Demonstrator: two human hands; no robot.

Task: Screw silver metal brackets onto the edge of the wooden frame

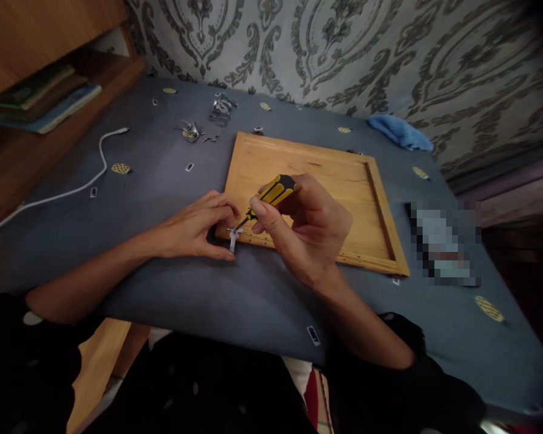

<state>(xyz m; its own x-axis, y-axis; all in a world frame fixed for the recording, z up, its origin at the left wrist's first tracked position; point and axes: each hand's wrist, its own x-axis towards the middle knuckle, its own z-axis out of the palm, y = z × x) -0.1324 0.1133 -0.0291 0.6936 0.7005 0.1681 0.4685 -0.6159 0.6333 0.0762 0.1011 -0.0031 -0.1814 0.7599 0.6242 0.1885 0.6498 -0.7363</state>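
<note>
Your right hand is closed on the screwdriver, tip at the hinge, wooden panel's near-left corner; your left hand, half open, brackets it, contact unclear.

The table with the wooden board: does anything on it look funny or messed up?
Yes. Right of the wooden board, a blocky patch is all coarse squares, hiding what lies there. Small metal pieces lie jumbled toward the back, and the blue cloth is crumpled. I see no spill.

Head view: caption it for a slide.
Right hand holding a screwdriver to a metal fitting at the edge of a panel, left hand beside the fitting.
</note>
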